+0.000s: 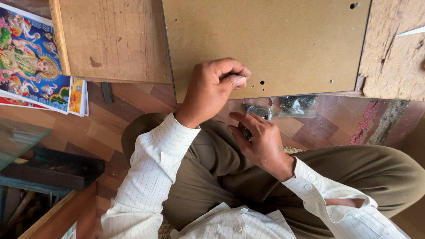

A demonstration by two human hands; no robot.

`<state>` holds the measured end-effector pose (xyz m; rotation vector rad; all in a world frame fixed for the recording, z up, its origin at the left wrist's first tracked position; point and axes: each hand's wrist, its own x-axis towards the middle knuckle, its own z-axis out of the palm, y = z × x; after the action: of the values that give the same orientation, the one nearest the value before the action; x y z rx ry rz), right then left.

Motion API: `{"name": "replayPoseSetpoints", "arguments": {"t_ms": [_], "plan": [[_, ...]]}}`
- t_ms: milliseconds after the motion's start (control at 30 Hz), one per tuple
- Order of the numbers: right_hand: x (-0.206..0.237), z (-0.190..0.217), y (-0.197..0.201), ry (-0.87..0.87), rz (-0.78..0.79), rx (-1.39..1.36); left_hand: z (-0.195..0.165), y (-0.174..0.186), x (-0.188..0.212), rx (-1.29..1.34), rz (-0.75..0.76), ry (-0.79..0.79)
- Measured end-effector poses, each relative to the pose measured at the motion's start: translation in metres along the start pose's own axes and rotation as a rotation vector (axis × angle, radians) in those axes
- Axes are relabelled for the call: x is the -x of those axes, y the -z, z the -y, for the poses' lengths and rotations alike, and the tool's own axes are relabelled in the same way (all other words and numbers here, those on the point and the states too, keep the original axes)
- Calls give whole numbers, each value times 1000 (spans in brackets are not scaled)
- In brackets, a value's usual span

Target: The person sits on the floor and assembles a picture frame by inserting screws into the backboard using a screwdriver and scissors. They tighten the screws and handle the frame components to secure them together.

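A brown hardboard sheet point(287, 40) lies on the floor in front of me, with small holes near its lower edge. My left hand point(214, 88) rests on that edge, its fingers curled shut and thumb pressed to forefinger beside a hole point(262, 82); nothing shows between them. Just below, my right hand point(259, 139) is cupped palm up over my lap and holds small dark pieces point(246, 131). Two small clear bags of dark hardware point(259, 109) point(297, 104) lie on the floor at the sheet's edge, just above my right hand.
A second wooden board point(110, 40) lies to the left of the sheet. Colourful printed pictures point(31, 62) are stacked at far left, with a glass pane point(17, 137) and a dark block point(57, 170) below them. Rough timber point(394, 57) lies at right.
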<state>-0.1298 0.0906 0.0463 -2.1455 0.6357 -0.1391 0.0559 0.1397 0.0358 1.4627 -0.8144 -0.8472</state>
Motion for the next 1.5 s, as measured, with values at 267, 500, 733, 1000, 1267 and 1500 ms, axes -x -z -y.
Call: {"name": "replayPoseSetpoints", "arguments": {"t_ms": [267,500,733,1000,1267,1500], "plan": [[4,-1,-1,55,67,-5,-1,-15,7,-518,-3,-321],[6,-4,-1,101,134,-2,5,-24,6,-584,-28,-275],[7,-1,1,58,198,10,8,-26,7,-603,-19,-230],[6,-2,-1,53,206,21,5,-25,4,-615,-11,-241],[5,-3,-1,98,185,8,7,-28,0,-593,-39,-236],[0,-3,2,29,140,-141,11,-31,2,-549,-72,-237]]}}
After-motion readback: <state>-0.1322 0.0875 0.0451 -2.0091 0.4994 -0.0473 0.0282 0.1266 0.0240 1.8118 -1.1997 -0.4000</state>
